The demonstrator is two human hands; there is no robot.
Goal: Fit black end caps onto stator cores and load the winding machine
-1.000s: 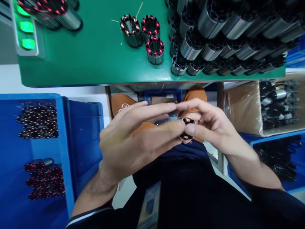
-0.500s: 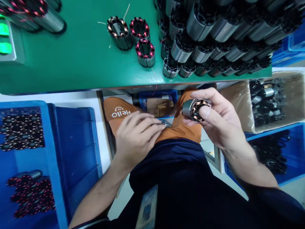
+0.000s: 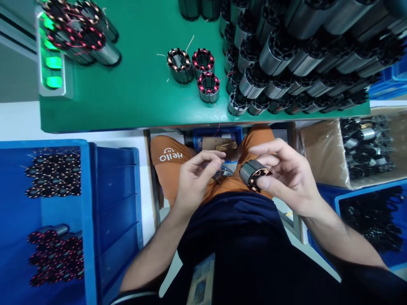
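Observation:
In the head view, my right hand (image 3: 291,186) grips a motor stator (image 3: 249,170) above my lap. The stator has a grey metal shell, and its end with copper-coloured windings faces my thumb. To the left, my left hand (image 3: 195,180) is closed in a pinch, thumb against fingers; what it pinches, if anything, I cannot make out. Beside those fingertips a shiny metal object (image 3: 226,170) shows over my lap, its kind unclear. On the green bench, a stator with copper windings (image 3: 179,67) stands beside two with red windings (image 3: 208,90).
Rows of stacked stators (image 3: 276,55) fill the right of the green bench (image 3: 136,97). More stand by a green-lit fixture (image 3: 65,84). Blue crates (image 3: 87,212) with wound stators are at left. A lined carton (image 3: 324,148) of parts sits above another blue crate (image 3: 337,203) at right.
The view has shifted, so the bench appears further right and lower. My left hand has turned and its fingers have come into a pinch. The stator in my right hand has tilted downward.

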